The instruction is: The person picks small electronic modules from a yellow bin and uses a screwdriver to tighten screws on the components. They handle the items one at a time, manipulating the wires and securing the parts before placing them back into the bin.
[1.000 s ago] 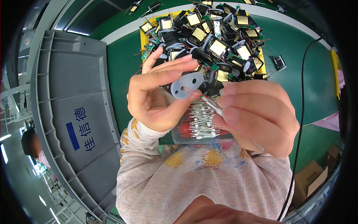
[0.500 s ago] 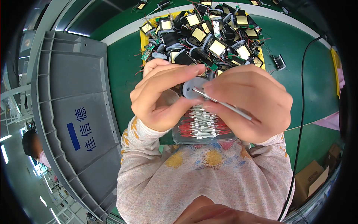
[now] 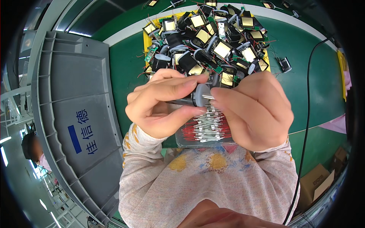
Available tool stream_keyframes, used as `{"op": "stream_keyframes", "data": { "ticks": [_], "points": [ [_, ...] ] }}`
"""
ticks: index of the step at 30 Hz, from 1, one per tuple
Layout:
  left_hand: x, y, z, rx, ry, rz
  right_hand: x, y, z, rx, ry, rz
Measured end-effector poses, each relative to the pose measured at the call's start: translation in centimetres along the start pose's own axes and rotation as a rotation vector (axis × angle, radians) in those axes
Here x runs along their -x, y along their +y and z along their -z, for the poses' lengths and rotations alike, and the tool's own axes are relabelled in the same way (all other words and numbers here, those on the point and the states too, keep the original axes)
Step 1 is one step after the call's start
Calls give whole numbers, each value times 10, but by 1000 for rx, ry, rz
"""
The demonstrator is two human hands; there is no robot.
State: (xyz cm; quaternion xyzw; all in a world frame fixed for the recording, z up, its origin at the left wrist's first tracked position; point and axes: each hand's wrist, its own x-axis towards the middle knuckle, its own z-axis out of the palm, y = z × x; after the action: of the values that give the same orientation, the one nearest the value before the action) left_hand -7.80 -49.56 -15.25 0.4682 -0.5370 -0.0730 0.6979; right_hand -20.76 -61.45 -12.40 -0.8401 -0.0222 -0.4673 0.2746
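Note:
My left hand [image 3: 156,104] is closed around a small black device with a round light-grey cap [image 3: 200,95], the cap turned to the right. Against that cap, my right hand [image 3: 256,110] pinches a thin silvery rod [image 3: 207,96]; only a short length shows between fingertips and cap. Whether its tip sits inside a hole cannot be seen. Below the hands is a clear plastic tray [image 3: 205,145] with many thin whitish pieces [image 3: 209,123] and red wire ends. Just beyond lies a heap of similar black devices [image 3: 222,49] with pale yellow screens, grey caps and loose wires.
A large grey plastic crate [image 3: 81,95] stands on its side at the left. The green tabletop [image 3: 292,87] carries one separate device [image 3: 284,64] right of the heap. A black cable [image 3: 307,114] runs down the right side. Cardboard boxes [image 3: 315,182] sit at the lower right.
The device has turned so its cap faces right instead of toward me. Both hands have shifted slightly left, and the rod, whose long shaft showed before, is now mostly hidden by my right fingers.

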Motion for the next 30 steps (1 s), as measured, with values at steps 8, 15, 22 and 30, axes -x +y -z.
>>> {"op": "stream_keyframes", "data": {
  "ticks": [8, 15, 22, 30],
  "points": [
    [-1, 5, 1, -101, -7, -15, 0, -4, -3, 49, -63, 53],
    [-6, 13, 11, -80, -167, 122, -3, -5, 3, -66, -124, -54],
    [0, 6, 4, -99, -60, 73, -4, 1, -1, -79, -138, -74],
    [-3, -2, -3, 241, 35, 456, -23, 18, 3, -261, -243, -406]
  ]
}}
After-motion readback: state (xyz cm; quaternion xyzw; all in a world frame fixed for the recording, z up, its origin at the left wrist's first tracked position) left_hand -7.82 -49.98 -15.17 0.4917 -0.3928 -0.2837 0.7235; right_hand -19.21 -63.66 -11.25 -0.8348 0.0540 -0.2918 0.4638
